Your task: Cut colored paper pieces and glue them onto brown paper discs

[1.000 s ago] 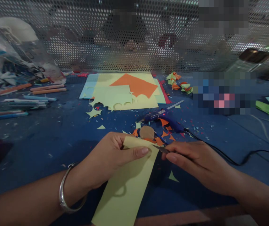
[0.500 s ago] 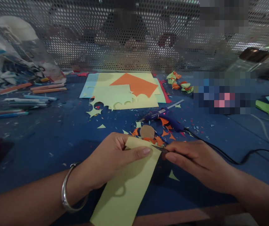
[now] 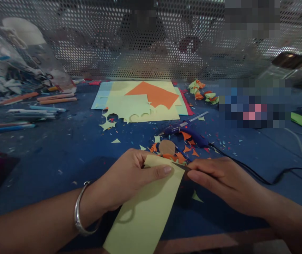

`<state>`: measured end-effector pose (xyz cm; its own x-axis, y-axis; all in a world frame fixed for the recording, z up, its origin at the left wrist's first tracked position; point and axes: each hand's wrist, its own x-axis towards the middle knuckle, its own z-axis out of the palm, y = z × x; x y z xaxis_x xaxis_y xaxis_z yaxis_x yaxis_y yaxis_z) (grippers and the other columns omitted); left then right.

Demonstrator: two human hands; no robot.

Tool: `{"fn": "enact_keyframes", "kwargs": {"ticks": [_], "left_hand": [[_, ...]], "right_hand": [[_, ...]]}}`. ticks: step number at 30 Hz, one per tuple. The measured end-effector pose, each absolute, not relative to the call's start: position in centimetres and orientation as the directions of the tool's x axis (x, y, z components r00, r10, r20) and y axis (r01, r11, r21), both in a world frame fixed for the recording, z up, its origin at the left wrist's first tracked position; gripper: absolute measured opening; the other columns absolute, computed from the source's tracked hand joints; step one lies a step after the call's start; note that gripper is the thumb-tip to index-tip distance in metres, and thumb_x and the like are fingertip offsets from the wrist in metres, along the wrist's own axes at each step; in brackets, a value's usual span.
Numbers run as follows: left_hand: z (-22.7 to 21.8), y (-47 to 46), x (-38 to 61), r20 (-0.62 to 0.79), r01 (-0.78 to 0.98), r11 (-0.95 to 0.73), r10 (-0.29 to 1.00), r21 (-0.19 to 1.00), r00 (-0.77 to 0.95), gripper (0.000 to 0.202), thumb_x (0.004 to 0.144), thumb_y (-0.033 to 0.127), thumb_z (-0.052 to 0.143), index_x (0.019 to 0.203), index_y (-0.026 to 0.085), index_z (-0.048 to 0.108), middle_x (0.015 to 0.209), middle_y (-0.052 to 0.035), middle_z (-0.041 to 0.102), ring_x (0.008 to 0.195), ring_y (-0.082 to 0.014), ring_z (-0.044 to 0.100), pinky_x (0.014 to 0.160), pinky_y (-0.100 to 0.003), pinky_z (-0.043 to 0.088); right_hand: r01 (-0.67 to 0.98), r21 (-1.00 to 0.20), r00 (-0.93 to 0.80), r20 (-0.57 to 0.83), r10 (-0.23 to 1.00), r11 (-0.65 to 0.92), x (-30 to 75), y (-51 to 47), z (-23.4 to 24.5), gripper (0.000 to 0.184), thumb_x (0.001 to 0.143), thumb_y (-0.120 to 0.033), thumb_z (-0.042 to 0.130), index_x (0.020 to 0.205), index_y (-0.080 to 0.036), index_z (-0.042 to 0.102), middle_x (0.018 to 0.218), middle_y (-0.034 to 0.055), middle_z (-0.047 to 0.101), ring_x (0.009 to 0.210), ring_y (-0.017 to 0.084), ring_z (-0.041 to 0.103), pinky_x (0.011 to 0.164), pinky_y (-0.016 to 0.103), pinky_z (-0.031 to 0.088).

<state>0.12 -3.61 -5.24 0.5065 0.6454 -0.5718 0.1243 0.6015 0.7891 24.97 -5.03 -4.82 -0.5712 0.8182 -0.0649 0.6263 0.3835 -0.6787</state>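
Observation:
A pale yellow strip of paper (image 3: pixel 145 215) slants down toward the table's front edge. My left hand (image 3: pixel 137 176) is closed on its upper end, the thumb lying flat on top and the fingers behind. At the strip's upper right corner, my right hand (image 3: pixel 219 180) grips small scissors (image 3: pixel 180 165); only a dark, pointed blade shows, lying over the paper's edge, while the handles are hidden in the hand. Just beyond the strip lies a round brown disc (image 3: pixel 167 147) among orange scraps (image 3: pixel 180 157).
A purple glue gun (image 3: pixel 176 128) with a black cord (image 3: pixel 246 169) lies beyond my hands. Coloured sheets (image 3: pixel 158 114) are stacked behind it, beside small paper flowers (image 3: pixel 211 97). Glue sticks or pens (image 3: pixel 31 114) and a bottle (image 3: pixel 42 56) are on the left. A perforated metal screen (image 3: pixel 92 46) stands behind.
The view has shifted slightly, so the scene sits a little further right. Both hands keep their hold, and the blade stays at the paper's corner.

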Motion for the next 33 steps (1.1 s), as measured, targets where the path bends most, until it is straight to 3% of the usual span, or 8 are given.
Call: {"fn": "enact_keyframes", "kwargs": {"ticks": [10,17,33], "left_hand": [[-4.82,-3.82,0.29,-0.581,0.129,0.615,0.626,0.778,0.52,0.034,0.078,0.048,0.081,0.081,0.014,0.075,0.067,-0.0027,0.07,0.052,-0.0106,0.062,0.048,-0.018,0.047],[-4.83,-3.86,0.29,-0.57,0.099,0.629,0.611,0.771,0.55,0.033,0.075,0.047,0.084,0.079,0.015,0.076,0.067,-0.0018,0.071,0.052,-0.0095,0.062,0.049,-0.017,0.047],[-4.92,-3.9,0.57,-0.564,0.097,0.621,0.622,0.778,0.543,0.032,0.073,0.044,0.086,0.079,0.014,0.076,0.065,-0.0002,0.068,0.052,-0.0084,0.06,0.049,-0.017,0.046]], "right_hand": [[0.61,-0.666,-0.59,-0.021,0.807,0.429,24.71,-4.93,-4.61,0.04,0.107,-0.042,0.043,0.08,-0.019,0.062,0.064,-0.0035,0.056,0.056,0.009,0.052,0.055,0.021,0.039],[0.563,-0.681,-0.623,0.022,0.782,0.468,24.6,-4.96,-4.51,0.034,0.107,-0.036,0.046,0.083,-0.019,0.064,0.067,-0.0042,0.059,0.057,0.007,0.054,0.056,0.019,0.039],[0.577,-0.677,-0.62,0.001,0.784,0.457,24.49,-4.87,-4.5,0.041,0.107,-0.04,0.041,0.078,-0.019,0.059,0.062,-0.0045,0.052,0.055,0.008,0.049,0.054,0.021,0.036]]}}
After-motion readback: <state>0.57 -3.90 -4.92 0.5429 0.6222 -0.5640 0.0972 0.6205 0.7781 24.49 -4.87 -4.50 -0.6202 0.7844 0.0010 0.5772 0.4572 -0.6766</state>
